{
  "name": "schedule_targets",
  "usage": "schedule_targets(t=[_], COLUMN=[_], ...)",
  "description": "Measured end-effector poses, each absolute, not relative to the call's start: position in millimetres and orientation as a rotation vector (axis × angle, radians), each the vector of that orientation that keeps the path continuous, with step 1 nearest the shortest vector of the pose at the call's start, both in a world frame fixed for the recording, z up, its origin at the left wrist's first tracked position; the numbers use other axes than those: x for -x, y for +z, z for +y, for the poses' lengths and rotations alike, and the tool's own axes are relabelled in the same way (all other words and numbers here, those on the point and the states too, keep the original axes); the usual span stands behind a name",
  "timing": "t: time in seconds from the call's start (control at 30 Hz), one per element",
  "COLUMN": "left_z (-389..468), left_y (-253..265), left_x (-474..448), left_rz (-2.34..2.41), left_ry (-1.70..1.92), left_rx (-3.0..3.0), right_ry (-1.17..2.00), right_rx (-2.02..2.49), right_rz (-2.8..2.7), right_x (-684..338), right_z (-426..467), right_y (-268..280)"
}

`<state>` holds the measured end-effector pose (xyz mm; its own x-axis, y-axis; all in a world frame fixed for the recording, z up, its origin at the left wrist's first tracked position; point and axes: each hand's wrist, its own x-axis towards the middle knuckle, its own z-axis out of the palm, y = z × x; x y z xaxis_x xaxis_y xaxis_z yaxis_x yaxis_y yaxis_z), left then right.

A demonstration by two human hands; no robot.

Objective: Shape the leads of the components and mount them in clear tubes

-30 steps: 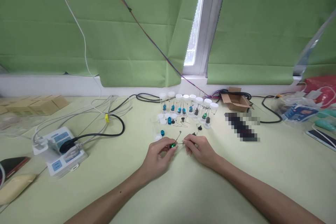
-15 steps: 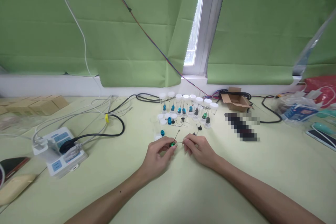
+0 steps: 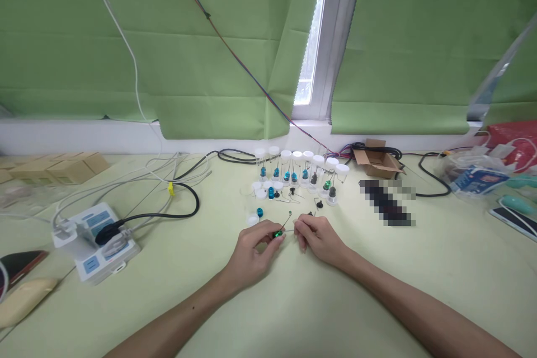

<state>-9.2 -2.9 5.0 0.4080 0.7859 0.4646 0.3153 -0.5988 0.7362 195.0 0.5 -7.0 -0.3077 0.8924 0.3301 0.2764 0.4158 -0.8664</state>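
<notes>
My left hand pinches a small shiny green part between thumb and fingertips. A thin wire stem rises from it at a slant to a small tip. My right hand is closed on the other end of a thin metal rod that reaches across to the green part. Just beyond my hands are a small blue part, a white cap and a small black piece with a bent wire. Another blue part lies farther back.
Several clear vials with white caps stand in rows behind, holding blue, green and dark parts. A power strip with cables is at left. An open cardboard box and a blue packet stand at back right.
Both hands have shifted very slightly, the left one a little right and toward me. The green part and its stem have moved with it.
</notes>
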Motion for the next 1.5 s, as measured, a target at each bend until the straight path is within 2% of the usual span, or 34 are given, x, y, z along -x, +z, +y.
schedule_targets(t=[0.5, 1.3, 1.5], left_z=[-1.0, -7.1, -7.5], left_y=[2.9, 5.0, 4.1], left_x=[9.8, 9.6, 9.8], left_rz=[0.989, 0.708, 0.703], left_ry=[1.1, 1.243, 1.245], left_rx=[-1.977, -2.338, -2.329], right_ry=[1.005, 1.731, 1.787], right_rx=[0.993, 0.788, 0.764], right_rz=[-1.743, -1.283, -1.213], right_x=[-193.5, -192.1, -190.6], right_z=[-1.8, 2.4, 3.6], right_y=[-3.4, -5.4, -9.5])
